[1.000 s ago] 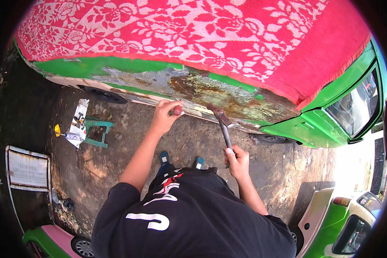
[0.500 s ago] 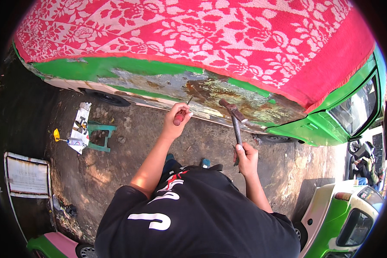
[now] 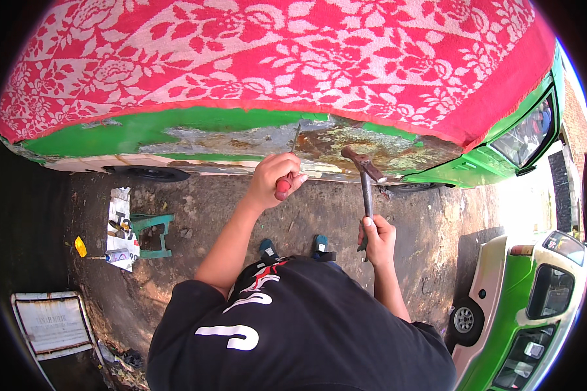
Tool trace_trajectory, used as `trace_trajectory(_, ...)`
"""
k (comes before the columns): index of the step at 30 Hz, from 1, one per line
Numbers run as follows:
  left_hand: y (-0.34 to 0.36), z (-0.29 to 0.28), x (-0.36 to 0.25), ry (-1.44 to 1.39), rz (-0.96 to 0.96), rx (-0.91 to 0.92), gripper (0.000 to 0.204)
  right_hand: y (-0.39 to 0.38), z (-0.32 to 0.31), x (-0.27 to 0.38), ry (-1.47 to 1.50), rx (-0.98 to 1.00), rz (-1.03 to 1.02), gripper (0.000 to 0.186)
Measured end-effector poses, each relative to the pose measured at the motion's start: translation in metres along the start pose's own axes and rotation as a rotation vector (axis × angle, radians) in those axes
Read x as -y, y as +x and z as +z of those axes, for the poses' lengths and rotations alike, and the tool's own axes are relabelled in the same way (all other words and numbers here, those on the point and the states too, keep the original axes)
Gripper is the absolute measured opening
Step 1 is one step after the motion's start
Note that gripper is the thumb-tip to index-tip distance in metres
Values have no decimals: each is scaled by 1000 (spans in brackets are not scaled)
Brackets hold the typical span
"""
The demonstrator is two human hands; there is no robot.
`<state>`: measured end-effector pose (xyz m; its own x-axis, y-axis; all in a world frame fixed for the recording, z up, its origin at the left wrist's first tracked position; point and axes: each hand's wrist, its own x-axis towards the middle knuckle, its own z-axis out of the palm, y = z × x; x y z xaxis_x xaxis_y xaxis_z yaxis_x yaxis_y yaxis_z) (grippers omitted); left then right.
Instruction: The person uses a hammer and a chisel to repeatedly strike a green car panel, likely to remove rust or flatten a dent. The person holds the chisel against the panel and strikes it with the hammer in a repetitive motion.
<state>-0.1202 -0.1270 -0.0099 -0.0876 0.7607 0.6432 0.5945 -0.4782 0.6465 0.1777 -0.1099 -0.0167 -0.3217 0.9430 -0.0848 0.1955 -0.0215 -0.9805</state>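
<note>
Right hand (image 3: 379, 241) has fingers closed round the lower end of a rust-brown, metal-headed hammer w/ a straight dark-grey handle (image 3: 366, 187); its head's up in front of the right half of the rusty, flaking bare-metal patch (image 3: 372, 146) on the green-painted vehicle (image 3: 143, 129). Hammer should be stiff & top-heavy: hold low for swing, higher for control. Head looks dull & worn, w/ one brighter end.

Left hand (image 3: 269, 179) wraps its fingers round a rounded red-handled tool w/ a thin dark metal shaft (image 3: 283, 188), by the patch's left edge. Prob. light & rigid; the handle's the place to grip, maybe slippery if sweaty. Can't tell from this angle if its tip touches the patch.

Pink-red floral cloth (image 3: 274, 58) drapes the vehicle above the patch; green plastic stool (image 3: 167, 238) stands well left of the patch.
</note>
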Motion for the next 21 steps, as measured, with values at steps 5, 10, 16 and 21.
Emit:
trace_trajectory(5,6,-9,5,-27,87,52,23,-20,11,5,-38,-42,14,28)
trace_trajectory(10,7,1,12,-83,85,21,23,-26,11,6,-25,-82,12,28)
trace_trajectory(16,2,6,18,-61,56,-10,23,-13,2,8,-28,-63,-49,28)
trace_trajectory(21,1,9,13,-133,25,-85,20,-4,-4,11,-46,-22,-79,26)
